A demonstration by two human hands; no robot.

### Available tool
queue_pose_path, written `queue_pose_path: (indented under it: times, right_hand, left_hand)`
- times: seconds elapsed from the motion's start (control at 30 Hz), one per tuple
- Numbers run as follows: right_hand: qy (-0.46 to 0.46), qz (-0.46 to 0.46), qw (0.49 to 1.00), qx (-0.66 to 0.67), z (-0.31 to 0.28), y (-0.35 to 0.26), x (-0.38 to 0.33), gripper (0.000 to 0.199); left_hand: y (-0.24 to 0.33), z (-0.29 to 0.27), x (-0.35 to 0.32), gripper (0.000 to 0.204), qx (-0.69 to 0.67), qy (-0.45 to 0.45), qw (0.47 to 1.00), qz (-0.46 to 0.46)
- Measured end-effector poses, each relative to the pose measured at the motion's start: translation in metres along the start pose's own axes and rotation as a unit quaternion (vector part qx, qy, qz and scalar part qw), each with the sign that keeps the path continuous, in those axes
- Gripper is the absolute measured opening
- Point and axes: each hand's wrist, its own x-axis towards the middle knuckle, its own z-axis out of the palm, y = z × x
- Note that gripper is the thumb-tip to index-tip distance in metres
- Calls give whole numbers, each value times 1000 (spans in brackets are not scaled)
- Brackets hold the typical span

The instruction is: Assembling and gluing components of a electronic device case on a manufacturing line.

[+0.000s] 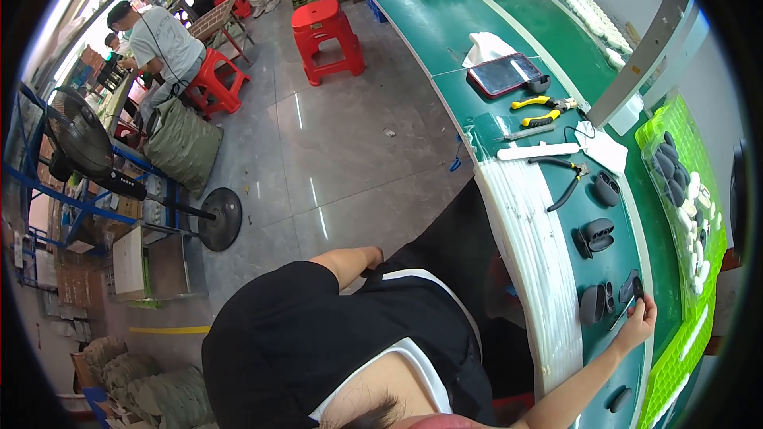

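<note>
My right hand (pixel 638 322) is at the right of the green worktop (pixel 592 349), its fingers closed in a pinch on a thin, narrow tool (pixel 622 316). The fingertips also touch a small dark plastic part (pixel 633 286). Just left of it stands an open black earbud case (pixel 594 303). Farther along are another open black case (pixel 596 237) and a third black case (pixel 606 189). My left forearm (pixel 342 264) bends in at my lap, and the end of my left hand (pixel 373 257) shows there against dark clothing; its fingers cannot be made out.
Black-handled pliers (pixel 566 179), yellow-handled pliers (pixel 544 111) and a phone (pixel 505 75) lie farther up the worktop. White strips (pixel 528 270) line its edge. A lime-green tray (pixel 679 365) holds white and black pieces. A red stool (pixel 326 36), a fan (pixel 83 135) and seated people stand beyond.
</note>
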Motion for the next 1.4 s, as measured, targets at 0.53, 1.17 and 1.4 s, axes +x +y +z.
queue_pose_path:
  times: [0.53,1.17,1.4]
  right_hand:
    - [-1,1,1000,-1,-3,-1,-3,14]
    - [4,-5,1000,3,5,-9,-2,14]
    - [11,2,1000,9,0,-6,-5,15]
  left_hand:
    - [-174,-134,-170,51,-278,446,741,-419]
    - [-124,-115,-117,36,8,222,944,-243]
    - [-25,-29,-25,38,-126,223,957,-138]
